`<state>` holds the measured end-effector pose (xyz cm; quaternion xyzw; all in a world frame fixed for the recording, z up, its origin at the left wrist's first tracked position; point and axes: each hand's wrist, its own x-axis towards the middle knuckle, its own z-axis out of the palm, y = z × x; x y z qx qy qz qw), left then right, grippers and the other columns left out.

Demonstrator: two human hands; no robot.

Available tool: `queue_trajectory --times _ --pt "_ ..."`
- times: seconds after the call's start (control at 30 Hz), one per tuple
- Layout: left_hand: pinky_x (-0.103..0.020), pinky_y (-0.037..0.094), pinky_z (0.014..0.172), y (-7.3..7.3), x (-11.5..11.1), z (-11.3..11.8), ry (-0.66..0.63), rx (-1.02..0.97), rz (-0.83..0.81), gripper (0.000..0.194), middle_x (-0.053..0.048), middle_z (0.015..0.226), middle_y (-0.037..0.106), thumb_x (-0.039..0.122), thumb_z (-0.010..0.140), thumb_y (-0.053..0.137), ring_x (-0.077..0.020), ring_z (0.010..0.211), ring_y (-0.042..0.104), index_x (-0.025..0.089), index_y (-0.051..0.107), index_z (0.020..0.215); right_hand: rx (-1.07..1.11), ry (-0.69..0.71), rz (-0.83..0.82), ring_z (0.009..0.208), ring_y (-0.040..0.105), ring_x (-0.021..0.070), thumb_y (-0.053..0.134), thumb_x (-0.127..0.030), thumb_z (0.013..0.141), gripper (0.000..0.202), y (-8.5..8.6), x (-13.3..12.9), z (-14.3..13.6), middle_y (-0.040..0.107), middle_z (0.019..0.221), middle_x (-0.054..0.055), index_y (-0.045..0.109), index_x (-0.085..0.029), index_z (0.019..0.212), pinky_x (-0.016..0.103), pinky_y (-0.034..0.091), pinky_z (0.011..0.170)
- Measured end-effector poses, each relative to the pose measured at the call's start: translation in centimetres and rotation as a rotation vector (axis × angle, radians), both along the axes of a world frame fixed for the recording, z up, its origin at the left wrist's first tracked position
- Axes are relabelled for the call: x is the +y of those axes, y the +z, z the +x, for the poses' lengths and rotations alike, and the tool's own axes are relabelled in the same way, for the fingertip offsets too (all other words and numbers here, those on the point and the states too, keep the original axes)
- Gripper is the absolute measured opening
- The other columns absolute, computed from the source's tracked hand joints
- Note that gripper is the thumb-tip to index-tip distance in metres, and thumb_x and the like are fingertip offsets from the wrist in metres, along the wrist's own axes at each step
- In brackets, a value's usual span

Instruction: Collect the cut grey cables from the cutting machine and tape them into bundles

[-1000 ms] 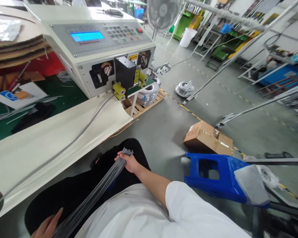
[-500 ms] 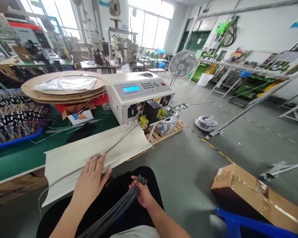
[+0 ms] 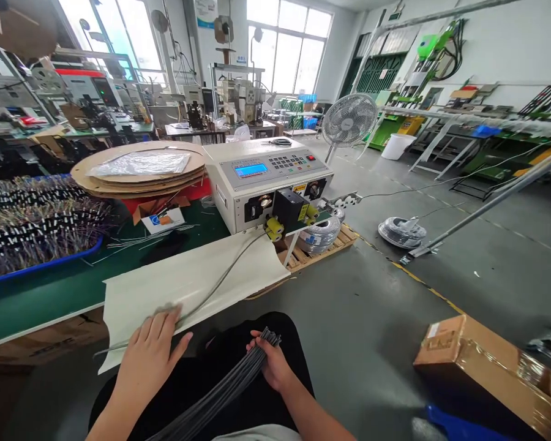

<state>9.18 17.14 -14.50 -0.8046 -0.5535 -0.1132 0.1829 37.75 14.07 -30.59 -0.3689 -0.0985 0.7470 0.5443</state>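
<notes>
A grey cable (image 3: 226, 274) runs from the yellow rollers of a cable cutting machine (image 3: 266, 177) and lies over a curved cream sheet (image 3: 160, 283). My left hand (image 3: 152, 343) rests on the sheet's lower part with fingers stretched out flat across the cable, whose end sticks out beyond the sheet's left edge. In my right hand (image 3: 272, 361), closed above my lap, is a bundle of cut grey cables (image 3: 229, 386). Its even ends poke out above the fingers, while the lower part runs down across my lap and out of view.
Left on the green table stand a blue tray (image 3: 87, 251) of wire assemblies and stacked cardboard discs (image 3: 142, 177). Cable coils (image 3: 319, 236) sit on a pallet beneath the machine. A fan (image 3: 349, 122) stands behind; a carton (image 3: 482, 367) lies on the floor at right.
My left hand has slid down and left along the sheet. The cable's trailing end, which hung over the sheet's left edge, now lies shorter there. The right hand keeps its bundle; the view has shifted.
</notes>
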Motion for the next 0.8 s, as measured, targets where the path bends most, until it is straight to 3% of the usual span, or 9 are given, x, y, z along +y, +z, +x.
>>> queue_trajectory --times 0.17,0.27,0.37,0.47,0.6,0.7,0.8 --pt "-0.029 0.043 0.070 0.6 -1.7 -3.4 -0.077 0.019 0.154 0.042 -0.005 0.096 0.070 0.046 0.090 0.057 -0.0181 0.081 0.065 0.018 0.057 0.121 -0.043 0.025 -0.024 0.085 0.069 0.0204 0.080 -0.034 0.073 0.036 -0.2 0.0 0.3 0.073 0.087 0.007 0.072 -0.016 0.104 0.037 0.050 0.086" --pt "-0.028 0.042 0.069 1.6 -4.1 -5.6 -0.271 0.089 0.216 0.029 0.002 0.080 0.069 0.031 0.088 0.064 -0.0124 0.067 0.063 0.022 0.062 0.115 -0.066 0.040 -0.021 0.091 0.070 0.0221 0.078 -0.035 0.074 0.039 -0.5 0.2 0.5 0.074 0.098 0.010 0.071 -0.016 0.107 0.039 0.049 0.090" --pt "-0.030 0.043 0.074 1.6 -7.6 -6.5 -0.449 0.116 0.145 0.030 0.004 0.071 0.065 0.021 0.083 0.069 -0.0109 0.065 0.062 0.022 0.064 0.113 -0.070 0.050 -0.020 0.094 0.070 0.0227 0.079 -0.037 0.073 0.040 -0.7 0.3 0.5 0.074 0.104 0.012 0.071 -0.016 0.107 0.040 0.049 0.093" --pt "-0.029 0.042 0.070 -0.1 -11.2 -6.4 -0.505 0.070 0.005 0.034 0.004 0.066 0.062 0.017 0.082 0.069 -0.0098 0.063 0.060 0.018 0.063 0.115 -0.063 0.063 -0.027 0.093 0.071 0.0231 0.079 -0.037 0.071 0.039 -0.9 0.4 0.3 0.075 0.104 0.011 0.072 -0.018 0.104 0.042 0.050 0.093" --pt "-0.026 0.040 0.061 -3.6 -14.9 -6.2 -0.431 0.053 -0.192 0.029 0.006 0.061 0.058 0.019 0.085 0.065 -0.0083 0.056 0.056 0.022 0.062 0.114 -0.038 0.066 -0.003 0.093 0.071 0.0238 0.078 -0.035 0.071 0.034 -1.3 0.2 0.2 0.076 0.101 0.009 0.073 -0.020 0.101 0.044 0.050 0.094" --pt "-0.026 0.037 0.058 -5.5 -16.5 -6.4 -0.358 0.069 -0.274 0.023 0.005 0.062 0.059 0.021 0.088 0.062 -0.0097 0.056 0.056 0.024 0.063 0.110 -0.040 0.059 0.048 0.096 0.071 0.0245 0.076 -0.033 0.073 0.032 -1.5 0.0 0.1 0.076 0.102 0.008 0.073 -0.020 0.102 0.045 0.051 0.095" --pt "-0.027 0.036 0.057 -6.3 -17.3 -6.6 -0.313 0.047 -0.330 0.022 0.005 0.063 0.059 0.022 0.088 0.061 -0.0101 0.057 0.056 0.024 0.064 0.110 -0.043 0.063 0.073 0.100 0.070 0.0256 0.074 -0.032 0.075 0.031 -1.5 -0.1 0.0 0.075 0.104 0.008 0.072 -0.020 0.104 0.046 0.050 0.096"
